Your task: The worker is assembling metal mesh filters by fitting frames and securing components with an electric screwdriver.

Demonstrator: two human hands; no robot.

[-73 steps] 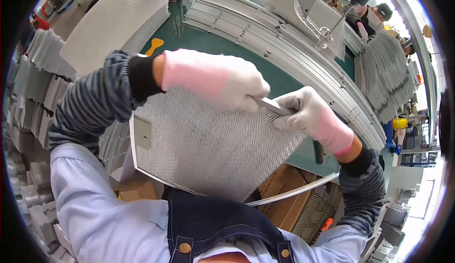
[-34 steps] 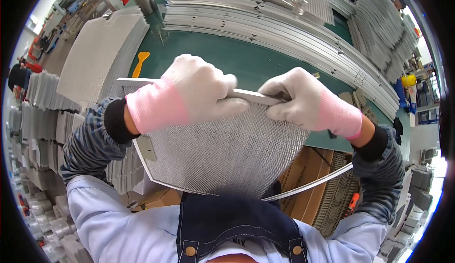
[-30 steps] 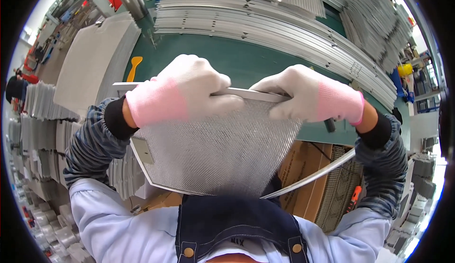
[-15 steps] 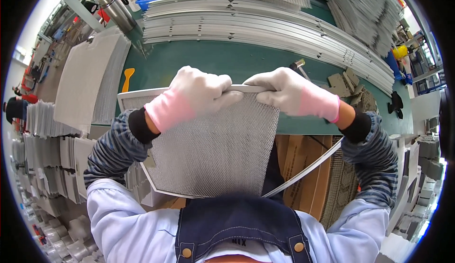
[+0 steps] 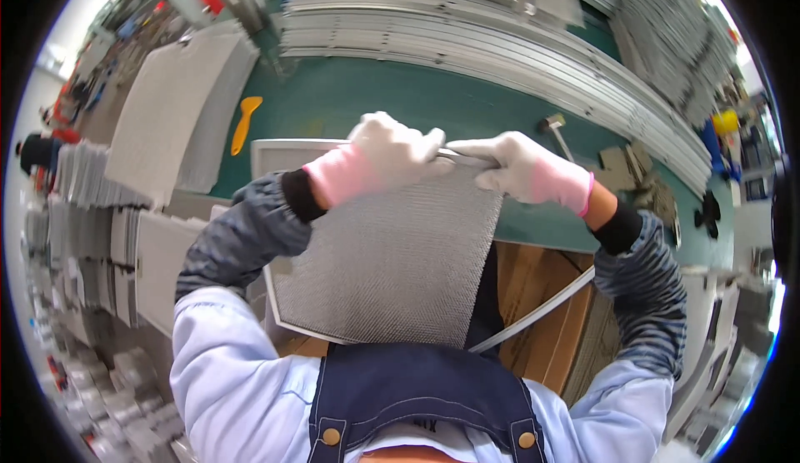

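A rectangular grey metal mesh filter panel (image 5: 392,255) stands tilted between my chest and the green bench (image 5: 400,100). Both hands wear white gloves with pink cuffs. My left hand (image 5: 392,153) grips the panel's top edge near the middle. My right hand (image 5: 512,167) pinches the same top edge just to the right, where a thin metal frame strip (image 5: 467,156) runs along it. A loose curved metal strip (image 5: 542,309) hangs off the panel's lower right side.
Long stacks of metal frame strips (image 5: 500,46) line the far side of the bench. A pile of mesh sheets (image 5: 179,109) lies at left beside an orange scraper (image 5: 244,123). A small hammer (image 5: 554,130) and dark parts (image 5: 633,175) lie at right. Stacked panels (image 5: 92,230) stand at my left.
The panel has turned from tilted to nearly square to me. Both hands have drawn together on its top edge, and the view has shifted toward the bench.
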